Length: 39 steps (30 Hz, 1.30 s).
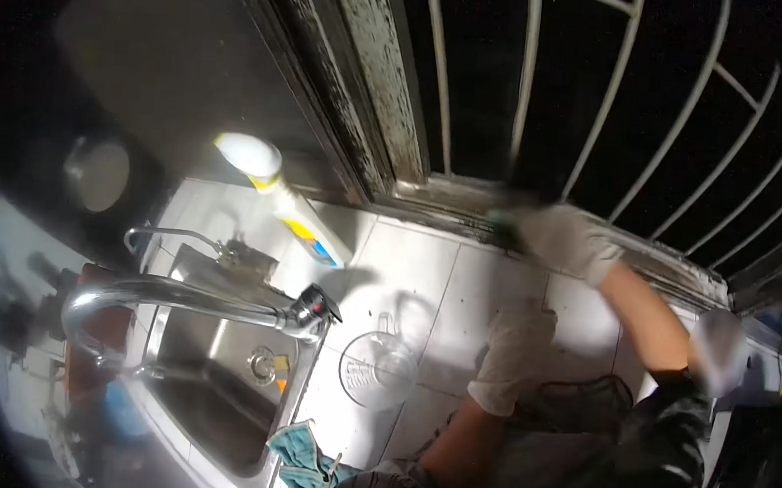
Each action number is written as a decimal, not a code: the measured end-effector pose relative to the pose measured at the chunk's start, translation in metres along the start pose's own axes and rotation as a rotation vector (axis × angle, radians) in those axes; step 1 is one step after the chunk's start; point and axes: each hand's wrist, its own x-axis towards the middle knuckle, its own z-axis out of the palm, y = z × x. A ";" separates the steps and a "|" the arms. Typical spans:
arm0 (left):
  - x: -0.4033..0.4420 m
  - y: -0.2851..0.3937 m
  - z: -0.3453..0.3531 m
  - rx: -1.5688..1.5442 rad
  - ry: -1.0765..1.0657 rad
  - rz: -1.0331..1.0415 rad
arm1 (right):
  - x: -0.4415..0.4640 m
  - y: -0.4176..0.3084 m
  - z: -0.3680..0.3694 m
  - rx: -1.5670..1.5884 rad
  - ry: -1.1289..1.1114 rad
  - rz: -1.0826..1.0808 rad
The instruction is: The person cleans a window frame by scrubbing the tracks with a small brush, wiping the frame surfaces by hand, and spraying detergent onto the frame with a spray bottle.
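My right hand [574,243], in a white glove, reaches to the dark window sill [447,213] below the barred window. Its fingers are closed round a small green thing [503,225], too blurred to name, which touches the sill. My left hand [517,348], also gloved in white, lies on the white tiled counter [399,258] below it, with nothing visible in it. Left of that hand stands a clear glass jug [380,370]. A white spray bottle [298,215] with a yellow and blue label stands further left by the window frame.
A steel sink [219,368] with a tall chrome faucet [179,294] is on the left. A teal cloth [303,465] hangs at the sink's near corner. White metal bars [605,105] cross the dark window. A dark wire-like object [579,400] lies near my body.
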 end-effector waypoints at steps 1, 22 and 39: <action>0.002 -0.001 0.009 -0.024 -0.006 -0.098 | -0.012 0.007 0.002 -0.109 0.028 -0.010; 0.007 0.010 -0.010 -0.295 -0.040 -0.459 | 0.041 -0.019 0.001 0.412 -0.060 0.101; 0.000 0.019 -0.016 -0.433 -0.002 -0.406 | 0.019 -0.036 -0.025 0.341 -0.046 0.076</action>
